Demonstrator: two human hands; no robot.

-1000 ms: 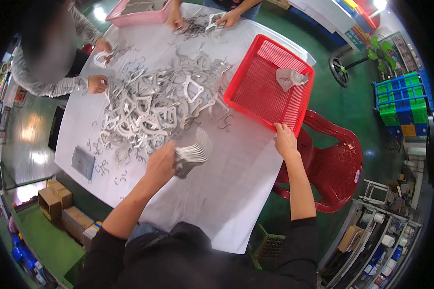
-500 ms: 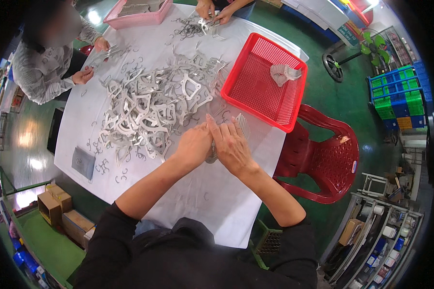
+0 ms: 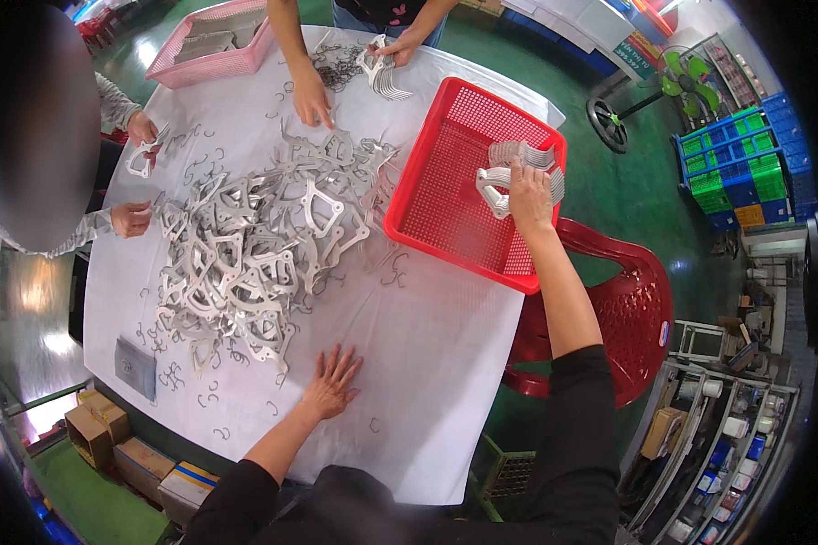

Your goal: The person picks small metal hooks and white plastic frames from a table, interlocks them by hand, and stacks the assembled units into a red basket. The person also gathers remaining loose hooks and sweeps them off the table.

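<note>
White-covered worktop (image 3: 418, 381) stands on a green floor (image 3: 486, 47), a heap of silvery metal brackets (image 3: 236, 259) at left; nearby, the person's left hand (image 3: 332, 386) lies palm-down, grip open, while at right, inside a red basket (image 3: 445, 195), a bracket stack (image 3: 497, 176) is held in the right hand's (image 3: 531, 198) closed grip.

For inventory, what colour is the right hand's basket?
The basket is red, seen in the head view.

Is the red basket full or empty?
Neither: the red basket is partly filled. One metal stack lies inside, another stack is under the person's right hand, and bare mesh shows elsewhere.
</note>
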